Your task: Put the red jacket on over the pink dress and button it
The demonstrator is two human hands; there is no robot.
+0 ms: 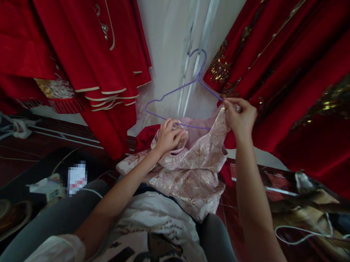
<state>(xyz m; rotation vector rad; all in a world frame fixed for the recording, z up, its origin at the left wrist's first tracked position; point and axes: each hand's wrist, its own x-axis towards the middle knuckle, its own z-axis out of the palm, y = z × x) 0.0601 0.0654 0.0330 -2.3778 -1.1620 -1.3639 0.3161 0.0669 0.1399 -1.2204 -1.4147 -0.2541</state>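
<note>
A pink brocade dress (187, 178) with a gold and white floral pattern lies across my lap. The purple hanger (177, 87) stands above it with its hook upward, its right arm running to the dress's right shoulder and its lower bar crossing the neckline. My right hand (240, 115) pinches that shoulder together with the hanger's right end. At the other shoulder, my left hand (168, 137) is closed round the bunched fabric just below the lower bar. The hanger's left end sticks out bare above my left hand.
Red garments (108, 65) with beaded trim hang on the left, and more red drapes with gold sequins (222, 67) on the right. A pale wall is behind. A white box (46, 187) and cables lie at left; a white cord (294, 237) lies at right.
</note>
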